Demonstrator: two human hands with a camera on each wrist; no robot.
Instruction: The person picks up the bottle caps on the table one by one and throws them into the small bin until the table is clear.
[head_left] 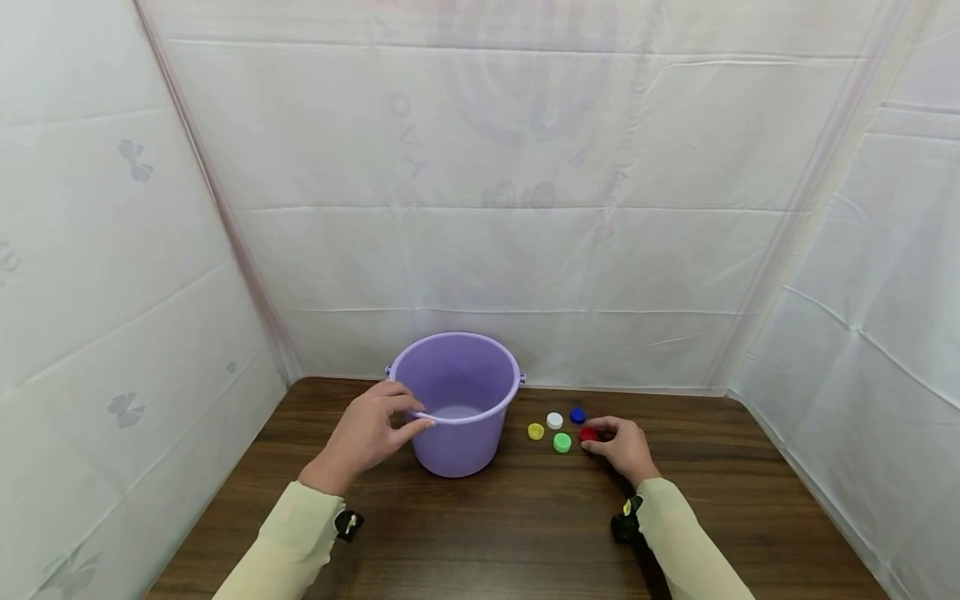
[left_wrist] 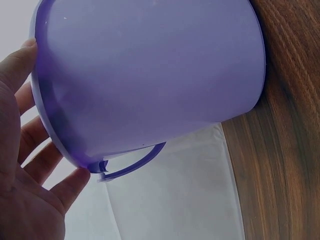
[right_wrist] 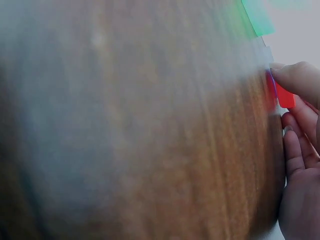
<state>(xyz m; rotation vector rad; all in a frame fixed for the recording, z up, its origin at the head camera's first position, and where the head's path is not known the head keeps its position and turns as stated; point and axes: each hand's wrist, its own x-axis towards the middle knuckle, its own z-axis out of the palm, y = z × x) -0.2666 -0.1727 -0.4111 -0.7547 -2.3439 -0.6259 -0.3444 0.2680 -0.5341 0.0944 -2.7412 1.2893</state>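
Observation:
A purple bucket [head_left: 459, 446] stands upright on the table. My left hand [head_left: 371, 429] grips the near left of its rim, thumb outside and fingers over the edge. In the left wrist view the fingers [left_wrist: 42, 162] spread along the bucket's rim [left_wrist: 47, 122]. To the right, my right hand [head_left: 621, 446] pinches a red bottle cap [head_left: 588, 434] between thumb and fingers, low at the tabletop. Beside it lie a blue cap [head_left: 577, 415], a white cap [head_left: 554, 421], a green cap [head_left: 562, 442] and a yellow cap [head_left: 536, 432]. The right wrist view shows the red cap [right_wrist: 286, 96] at the fingertips.
The dark wooden table [head_left: 480, 542] is bordered by white sheeting [head_left: 510, 250] behind and on both sides. The bucket's handle [left_wrist: 137, 164] hangs down at its far side in the left wrist view. Small dark wrist cameras [head_left: 348, 525] sit on both wrists.

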